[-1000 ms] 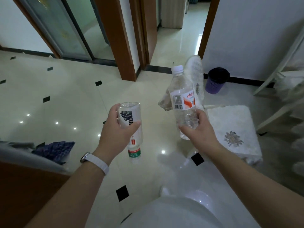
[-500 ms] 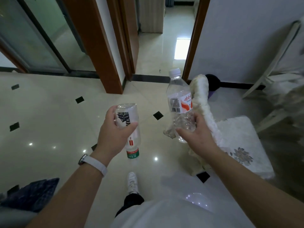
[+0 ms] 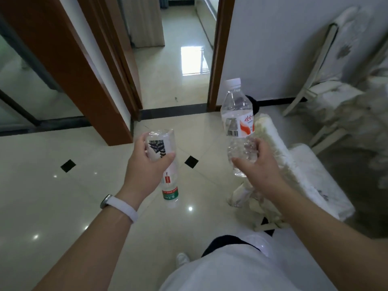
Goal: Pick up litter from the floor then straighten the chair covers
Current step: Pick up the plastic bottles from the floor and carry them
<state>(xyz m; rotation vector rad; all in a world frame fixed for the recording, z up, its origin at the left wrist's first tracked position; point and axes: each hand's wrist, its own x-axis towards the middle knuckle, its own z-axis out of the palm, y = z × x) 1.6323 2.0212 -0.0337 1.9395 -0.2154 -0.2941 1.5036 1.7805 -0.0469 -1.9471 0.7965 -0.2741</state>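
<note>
Left grip: your fingers and thumb are wrapped round the inverted bottle, clear plastic, base up, green-banded neck pointing down at the floor. It is held clear of the tiles, in the air out in front of you. White wristband on that wrist. Right grip: closed round the lower body of the upright bottle, also clear plastic, white cap on top, red-and-white label with a barcode facing you. It too is off the floor and stands higher than the left one; the two bottles are apart, not touching. Just behind and right of your right grip is the near chair: a fluffy cream cover over its backrest, a white cover on the seat. Whether your right grip touches the backrest cover cannot be told from this angle. Second chair further right by the wall, its pale cover rumpled and sagging over the seat. A dark object sits at the foot of the wall, mostly hidden behind the upright bottle, so you cannot tell what it is. Open doorway straight ahead between brown frames. Glossy cream tiles with small black insets. One shoe shows below your white shirt.
</note>
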